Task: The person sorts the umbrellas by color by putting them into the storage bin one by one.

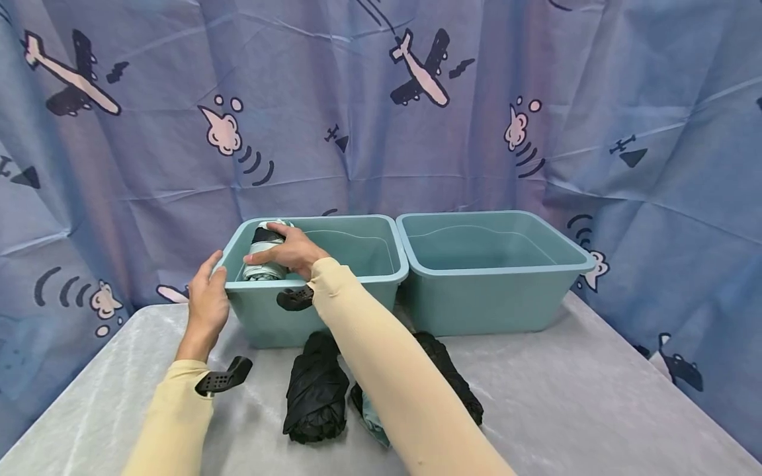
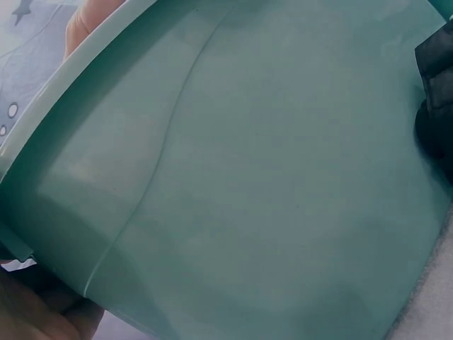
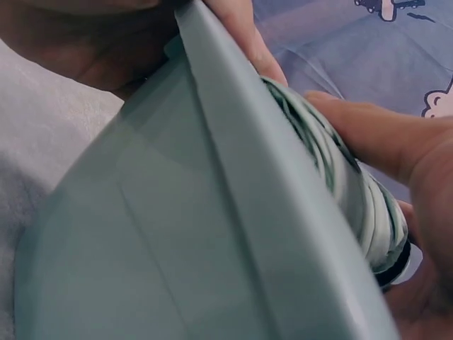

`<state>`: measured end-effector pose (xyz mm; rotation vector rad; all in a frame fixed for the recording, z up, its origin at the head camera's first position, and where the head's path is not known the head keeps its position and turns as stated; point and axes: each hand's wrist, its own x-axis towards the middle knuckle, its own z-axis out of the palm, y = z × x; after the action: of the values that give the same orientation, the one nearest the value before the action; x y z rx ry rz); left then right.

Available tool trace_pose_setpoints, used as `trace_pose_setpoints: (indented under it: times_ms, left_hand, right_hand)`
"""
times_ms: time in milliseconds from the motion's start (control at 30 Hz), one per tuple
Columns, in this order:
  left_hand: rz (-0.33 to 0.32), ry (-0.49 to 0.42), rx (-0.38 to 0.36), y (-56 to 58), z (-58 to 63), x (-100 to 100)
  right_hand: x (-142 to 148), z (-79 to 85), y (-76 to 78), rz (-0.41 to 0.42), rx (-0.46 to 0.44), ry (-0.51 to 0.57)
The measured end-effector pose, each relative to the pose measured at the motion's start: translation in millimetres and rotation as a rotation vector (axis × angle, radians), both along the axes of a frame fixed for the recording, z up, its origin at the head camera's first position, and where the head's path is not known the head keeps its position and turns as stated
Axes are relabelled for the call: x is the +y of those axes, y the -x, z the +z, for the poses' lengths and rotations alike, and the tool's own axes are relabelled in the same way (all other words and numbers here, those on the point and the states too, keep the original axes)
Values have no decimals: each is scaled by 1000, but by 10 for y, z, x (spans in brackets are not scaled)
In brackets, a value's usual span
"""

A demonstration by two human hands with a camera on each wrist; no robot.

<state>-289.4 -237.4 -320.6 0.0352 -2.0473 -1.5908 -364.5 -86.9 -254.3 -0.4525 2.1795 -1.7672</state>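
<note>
1. I wear pale-yellow sleeves (image 1: 387,357), creased near the cuff (image 1: 325,270).
2. My left-wrist unit (image 1: 225,377): black, angular, with small holes, beside its cuff.
3. My right-wrist unit (image 1: 294,299): black, dotted, beside its cuff.

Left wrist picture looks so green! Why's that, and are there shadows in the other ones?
In the left wrist view, the green bin fills most of the frame, darker just below its rim; in the head view, soft shadows lie on the table; in the right wrist view, the left hand looks dark and shaded.
</note>
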Motion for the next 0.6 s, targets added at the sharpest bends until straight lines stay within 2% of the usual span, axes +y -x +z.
trace_pose_setpoints:
  times_ms: [200,600]
  left_hand:
    - [-11,-21,-1,1,-8,-2]
    - [-21,-15,5,-13,7,1]
  right_hand:
    - [-56,-8,4,-14,5,-42]
    - [-118,-16,12,27,-12,-85]
